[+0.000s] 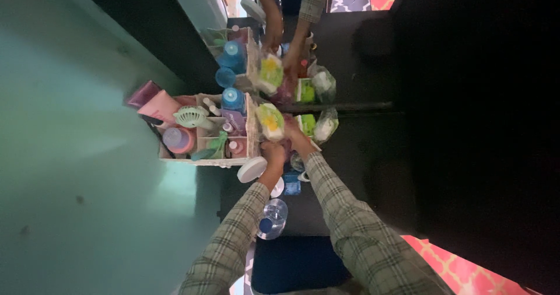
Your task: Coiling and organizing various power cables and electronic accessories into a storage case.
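Observation:
Both my arms, in checked sleeves, reach up from the bottom edge toward a dark dresser top. My left hand (273,154) grips the near end of a white packet with a yellow and green print (270,122). My right hand (296,137) holds the same packet on its right side. The packet sits right beside a white compartment organiser (204,160) crammed with toiletries. A mirror behind repeats the hands and the packet higher up in the view.
The organiser holds a blue-capped bottle (233,99), a small green fan (189,117), a pink tube (158,105) and a pink jar (178,139). Green packets (307,124) and a clear bag (325,126) lie to the right. Nearer me are a white round lid (252,169) and a clear plastic bottle (273,218).

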